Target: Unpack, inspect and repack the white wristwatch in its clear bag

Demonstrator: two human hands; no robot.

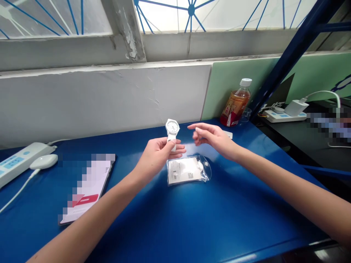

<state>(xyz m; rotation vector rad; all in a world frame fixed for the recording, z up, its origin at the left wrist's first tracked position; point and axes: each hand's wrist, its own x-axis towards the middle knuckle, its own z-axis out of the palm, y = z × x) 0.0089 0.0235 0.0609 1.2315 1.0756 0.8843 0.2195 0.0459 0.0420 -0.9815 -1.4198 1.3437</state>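
Note:
A white wristwatch (172, 127) stands raised above the blue tabletop, its round dial facing me. My left hand (160, 151) grips its strap between thumb and fingers. To the right, my right hand (212, 138) hovers apart from the watch; its index finger points toward it, the other fingers are loosely curled, and nothing shows in them. Below the hands lies a clear plastic pouch (189, 170) with a printed white card inside and a snap flap at its right end.
A phone (91, 186) lies to the left beside a white power strip (26, 159) and a white plug (44, 161) with a cable. A drink bottle (236, 104) stands at the back right near a blue metal post (285, 54). Another power strip (285, 116) sits beyond.

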